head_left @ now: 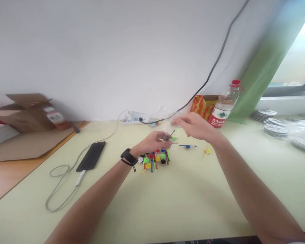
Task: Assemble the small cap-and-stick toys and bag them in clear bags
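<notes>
My left hand (pixel 156 141), with a dark band on the wrist, is closed around a black arrow spinner (pixel 170 135). A green piece (pixel 175 139) and a thin red arrow tip show beside its fingertips; I cannot tell whether they are held too. Higher and to the right is my right hand (pixel 193 123), its fingers drawn together near some clear plastic; what they pinch is not discernible. Beneath my left hand lies a cluster of colored arrow spinners (pixel 152 161) with round hubs. A blue arrow spinner (pixel 188 146) and a yellow one (pixel 207 151) lie apart on the table.
A phone (pixel 91 156) with a cable lies at left, near a cardboard box (pixel 25 117) and a bottle. Along the wall are a power strip (pixel 133 118) and a black cord. A red-capped water bottle (pixel 222 108) stands right, before stacked white discs (pixel 276 130).
</notes>
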Tool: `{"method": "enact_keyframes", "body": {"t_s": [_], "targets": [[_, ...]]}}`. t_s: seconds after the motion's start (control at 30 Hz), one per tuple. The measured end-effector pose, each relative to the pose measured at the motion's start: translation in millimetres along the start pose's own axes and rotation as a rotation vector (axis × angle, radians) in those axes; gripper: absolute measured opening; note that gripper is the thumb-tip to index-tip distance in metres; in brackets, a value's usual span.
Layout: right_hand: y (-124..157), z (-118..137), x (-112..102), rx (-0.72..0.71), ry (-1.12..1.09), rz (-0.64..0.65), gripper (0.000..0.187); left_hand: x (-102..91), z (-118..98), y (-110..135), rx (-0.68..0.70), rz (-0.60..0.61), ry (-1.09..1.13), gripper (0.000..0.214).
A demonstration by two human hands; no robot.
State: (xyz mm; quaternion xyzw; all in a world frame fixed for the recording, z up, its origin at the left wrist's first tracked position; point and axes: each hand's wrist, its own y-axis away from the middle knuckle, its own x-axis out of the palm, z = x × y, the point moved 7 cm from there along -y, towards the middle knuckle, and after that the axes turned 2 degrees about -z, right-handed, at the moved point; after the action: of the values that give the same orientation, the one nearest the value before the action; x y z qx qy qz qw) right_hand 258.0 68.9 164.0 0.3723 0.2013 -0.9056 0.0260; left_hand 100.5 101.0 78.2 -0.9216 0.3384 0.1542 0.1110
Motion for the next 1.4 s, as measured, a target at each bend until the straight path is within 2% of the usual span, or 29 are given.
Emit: {"method": "enact_keyframes", "body": {"t_s": [0.13,0.3,0.43,0.47,0.53,0.6,0.67,0.7,0.73,0.8,0.83,0.9,1.0,1.1,1.2,1.27,1.4], "targets": [[-2,-1,-2,-0.077,-0.016,0.067,0.046,0.5,0,2,-0.040,0.032,0.079,0.043],[-4,4,-5,-0.208,-0.016,-0.076,0.032,3.6,3,2,-0.031,0.066,0.121,0.050],[-2,13,7,-0.232,-0.030,0.034,0.025,5.6,12,0,-0.060,0.075,0.078,0.060],[-3,13,6,-0.233,-0.039,0.017,0.024,6.0,14,-1,-0.068,0.080,0.068,0.060],[-6,8,-3,-0.209,-0.051,-0.096,0.024,5.0,17,-2,-0.072,0.075,0.075,0.059],[-11,-11,-15,-0.133,-0.001,-0.227,0.024,1.1,22,-3,-0.089,0.050,0.127,0.059],[-16,-39,-25,-0.014,0.165,-0.316,0.018,-6.8,31,-5,-0.127,-0.018,0.234,0.059],[-19,-55,-25,0.049,0.274,-0.282,0.015,-11.3,37,-6,-0.151,-0.057,0.295,0.059],[-22,-73,-19,0.116,0.364,-0.165,0.012,-15.2,43,-8,-0.176,-0.088,0.347,0.056],[-18,-110,6,0.250,0.443,0.233,0.012,-19.0,55,-9,-0.225,-0.096,0.392,0.050],[-15,-123,14,0.281,0.432,0.340,0.017,-19.8,60,-10,-0.247,-0.088,0.398,0.048],[-7,-139,31,0.317,0.380,0.513,0.026,-21.3,65,-10,-0.280,-0.088,0.406,0.051],[-2,-149,46,0.320,0.302,0.607,0.030,-21.7,65,-8,-0.303,-0.088,0.381,0.065],[-6,-153,46,0.306,0.279,0.584,0.028,-20.2,60,-6,-0.291,-0.054,0.259,0.072],[-13,-150,31,0.263,0.248,0.519,0.022,-20.5,55,-6,-0.247,-0.036,0.154,0.067],[-19,-141,11,0.203,0.210,0.397,0.021,-20.6,52,-5,-0.223,-0.022,0.106,0.065],[-19,-104,-42,0.063,0.188,0.008,0.027,-18.8,48,-4,-0.194,0.020,0.026,0.066]]}}
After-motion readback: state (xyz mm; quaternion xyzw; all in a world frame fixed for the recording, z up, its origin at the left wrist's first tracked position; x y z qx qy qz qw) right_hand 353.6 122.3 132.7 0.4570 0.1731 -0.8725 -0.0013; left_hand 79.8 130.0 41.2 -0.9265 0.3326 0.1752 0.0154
